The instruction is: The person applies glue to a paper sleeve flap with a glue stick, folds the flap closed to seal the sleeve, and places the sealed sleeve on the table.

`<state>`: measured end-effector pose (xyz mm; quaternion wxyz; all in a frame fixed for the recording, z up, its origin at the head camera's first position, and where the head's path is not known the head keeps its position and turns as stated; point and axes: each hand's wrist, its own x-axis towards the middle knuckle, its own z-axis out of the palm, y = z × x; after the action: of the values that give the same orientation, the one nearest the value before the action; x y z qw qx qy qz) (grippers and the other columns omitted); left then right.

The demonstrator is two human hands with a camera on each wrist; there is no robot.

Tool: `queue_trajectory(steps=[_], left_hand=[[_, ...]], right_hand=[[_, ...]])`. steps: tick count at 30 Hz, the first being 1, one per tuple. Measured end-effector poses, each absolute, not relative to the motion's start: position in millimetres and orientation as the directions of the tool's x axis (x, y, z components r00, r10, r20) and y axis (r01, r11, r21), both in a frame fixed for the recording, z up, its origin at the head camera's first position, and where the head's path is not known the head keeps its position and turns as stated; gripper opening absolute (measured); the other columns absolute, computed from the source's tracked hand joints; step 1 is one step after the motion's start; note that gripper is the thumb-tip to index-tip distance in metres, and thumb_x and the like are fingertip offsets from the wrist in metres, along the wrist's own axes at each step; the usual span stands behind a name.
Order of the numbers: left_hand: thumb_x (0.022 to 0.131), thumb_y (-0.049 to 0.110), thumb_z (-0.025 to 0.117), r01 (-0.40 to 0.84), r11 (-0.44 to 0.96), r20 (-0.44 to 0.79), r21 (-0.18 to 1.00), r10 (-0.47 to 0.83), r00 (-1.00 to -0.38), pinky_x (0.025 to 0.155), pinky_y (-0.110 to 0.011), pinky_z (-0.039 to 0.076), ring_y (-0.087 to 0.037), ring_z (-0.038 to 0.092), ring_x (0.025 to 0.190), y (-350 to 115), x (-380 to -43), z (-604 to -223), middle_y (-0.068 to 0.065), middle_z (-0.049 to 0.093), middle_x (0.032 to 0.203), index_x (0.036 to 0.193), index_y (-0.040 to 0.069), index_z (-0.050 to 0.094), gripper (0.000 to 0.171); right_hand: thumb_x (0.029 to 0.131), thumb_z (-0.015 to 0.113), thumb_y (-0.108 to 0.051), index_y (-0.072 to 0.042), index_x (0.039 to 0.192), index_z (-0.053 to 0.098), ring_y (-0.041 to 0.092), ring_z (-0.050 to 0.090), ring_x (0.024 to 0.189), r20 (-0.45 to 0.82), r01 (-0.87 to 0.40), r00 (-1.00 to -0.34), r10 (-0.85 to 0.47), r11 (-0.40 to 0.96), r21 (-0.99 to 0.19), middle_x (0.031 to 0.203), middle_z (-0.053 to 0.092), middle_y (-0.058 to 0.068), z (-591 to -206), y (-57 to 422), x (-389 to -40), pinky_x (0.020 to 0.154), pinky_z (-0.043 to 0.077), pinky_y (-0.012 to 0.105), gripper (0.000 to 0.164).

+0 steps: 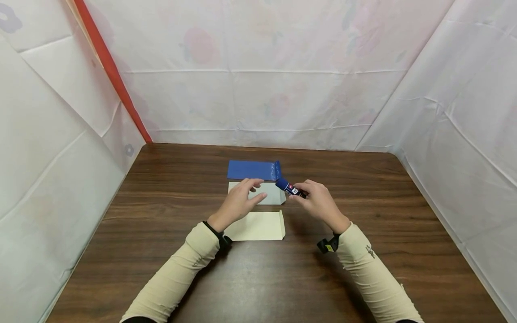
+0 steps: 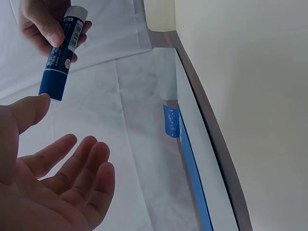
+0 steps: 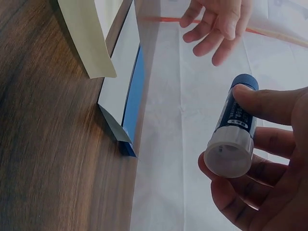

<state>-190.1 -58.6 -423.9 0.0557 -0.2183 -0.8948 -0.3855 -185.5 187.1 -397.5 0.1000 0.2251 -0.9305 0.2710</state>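
Note:
My right hand (image 1: 319, 201) grips a dark blue glue stick (image 1: 291, 188) between thumb and fingers, its blue cap towards the left. In the right wrist view, the white hollow base of the glue stick (image 3: 230, 153) faces the camera. My left hand (image 1: 239, 202) hovers over the papers with fingers spread and loosely bent, holding nothing; a gap shows between it and the cap. Beneath it lies a pale white paper piece (image 1: 272, 194) with a folded right end. Behind that is a blue paper piece (image 1: 250, 170), whose raised right flap (image 2: 172, 121) carries whitish smears.
A cream paper piece (image 1: 258, 226) with a folded-up right edge lies nearest me, partly under my left wrist. All three pieces sit in a column on the dark wood table (image 1: 363, 188). White patterned cloth (image 1: 258, 89) hangs around the back and sides.

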Motion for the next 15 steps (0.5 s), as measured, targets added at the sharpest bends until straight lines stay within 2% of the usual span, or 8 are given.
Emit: queue_trajectory(steps=[15], left_hand=[[0.096,0.032,0.062,0.445,0.547,0.281,0.709,0.36,-0.89,0.085,-0.04,0.054,-0.024,0.065,0.099,-48.9,-191.4,-421.0,-0.013,0.068,0.111,0.133,0.009,0.057,0.044]], right_hand=[[0.082,0.078,-0.017,-0.002,0.105,0.073,0.012,0.053,0.067,0.304,-0.514,-0.858,-0.415,0.704,-0.49,0.083,0.066,0.007,-398.5,180.7,-185.3,0.06,0.043,0.025,0.027]])
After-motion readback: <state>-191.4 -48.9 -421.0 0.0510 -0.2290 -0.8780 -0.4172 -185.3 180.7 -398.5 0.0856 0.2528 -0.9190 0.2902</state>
